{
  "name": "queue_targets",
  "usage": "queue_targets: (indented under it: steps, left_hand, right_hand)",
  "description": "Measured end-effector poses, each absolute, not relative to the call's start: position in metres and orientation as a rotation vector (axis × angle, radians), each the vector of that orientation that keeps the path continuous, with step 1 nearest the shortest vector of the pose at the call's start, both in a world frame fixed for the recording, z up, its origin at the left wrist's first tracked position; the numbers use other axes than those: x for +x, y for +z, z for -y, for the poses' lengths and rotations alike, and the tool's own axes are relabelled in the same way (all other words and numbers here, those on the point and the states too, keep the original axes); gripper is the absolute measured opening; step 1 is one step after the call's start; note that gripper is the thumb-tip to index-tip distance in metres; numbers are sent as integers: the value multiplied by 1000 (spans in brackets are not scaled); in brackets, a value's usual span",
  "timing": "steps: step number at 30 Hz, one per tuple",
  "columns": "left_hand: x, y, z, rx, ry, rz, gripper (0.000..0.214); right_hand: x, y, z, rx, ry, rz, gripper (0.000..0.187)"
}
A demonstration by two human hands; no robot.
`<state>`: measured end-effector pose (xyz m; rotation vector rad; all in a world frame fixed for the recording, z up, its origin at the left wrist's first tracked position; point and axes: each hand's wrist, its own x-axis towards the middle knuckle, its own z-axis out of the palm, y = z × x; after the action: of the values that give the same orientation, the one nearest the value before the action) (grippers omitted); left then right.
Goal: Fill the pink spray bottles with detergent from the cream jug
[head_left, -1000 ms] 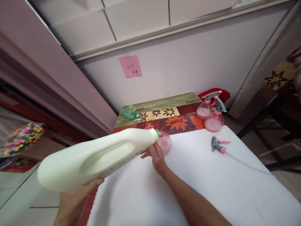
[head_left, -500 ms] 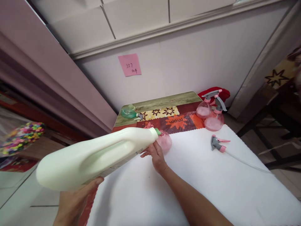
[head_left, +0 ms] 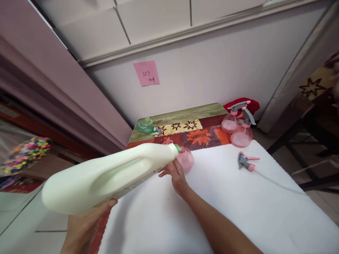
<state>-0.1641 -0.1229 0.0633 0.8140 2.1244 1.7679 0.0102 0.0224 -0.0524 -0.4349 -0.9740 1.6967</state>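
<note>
My left hand (head_left: 82, 225) grips the base of a large white jug (head_left: 106, 176), tilted nearly flat with its green spout (head_left: 177, 148) over the mouth of a small round pink bottle (head_left: 186, 159). That bottle stands on the white cloth (head_left: 212, 211) with no spray head on it. My right hand (head_left: 176, 174) is wrapped round the pink bottle's near side, steadying it under the spout. A loose grey and pink spray head (head_left: 245, 162) with a long clear tube lies on the cloth to the right.
Two pink spray bottles (head_left: 238, 128) with heads on stand at the back right beside a red cloth. A green spray bottle (head_left: 147, 127) lies at the table's far left. A pink note (head_left: 146, 73) hangs on the wall. A dark table frame is on the right.
</note>
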Motion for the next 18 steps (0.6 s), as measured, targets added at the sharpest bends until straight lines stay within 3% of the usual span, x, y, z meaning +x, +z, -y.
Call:
queue_targets:
  steps: [5,11,18]
  left_hand:
    - [-165,65,122,849,1745,-2142,70]
    - [-148,76,120,813,1733,-2115,83]
    - [-150,73,119,761,1757,-2107,82]
  right_hand:
    - [11,-51,-22,-431,1710,981,50]
    - [11,-51,-22,-430,1716,964,51]
    - [10,-52,-22,-431,1726,930,48]
